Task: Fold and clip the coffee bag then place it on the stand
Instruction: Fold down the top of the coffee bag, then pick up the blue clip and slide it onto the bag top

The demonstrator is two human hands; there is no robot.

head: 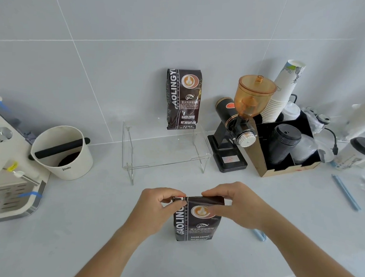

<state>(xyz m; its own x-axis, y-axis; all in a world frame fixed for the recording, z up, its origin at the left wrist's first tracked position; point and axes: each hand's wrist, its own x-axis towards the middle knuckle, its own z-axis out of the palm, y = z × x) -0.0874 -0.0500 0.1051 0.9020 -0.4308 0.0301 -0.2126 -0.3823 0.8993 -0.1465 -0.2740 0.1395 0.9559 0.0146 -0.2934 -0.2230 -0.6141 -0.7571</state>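
A dark brown coffee bag (pixel 196 224) stands upright on the counter in front of me, its top folded down. My left hand (pixel 155 208) pinches the folded top at its left corner. My right hand (pixel 235 205) holds the top at the right corner, thumb across the bag's front. A clear acrylic stand (pixel 166 152) sits behind the bag against the wall. A second identical coffee bag (pixel 183 99) stands on the stand's back part, leaning on the tiles. A light blue stick-like item (pixel 260 235), possibly a clip, peeks out under my right forearm.
A white knock box (pixel 66 154) and an espresso machine (pixel 6 172) stand at the left. Right of the stand are a black grinder with an amber hopper (pixel 240 124), a box of cups and lids (pixel 285 147), and blue straws (pixel 345 192).
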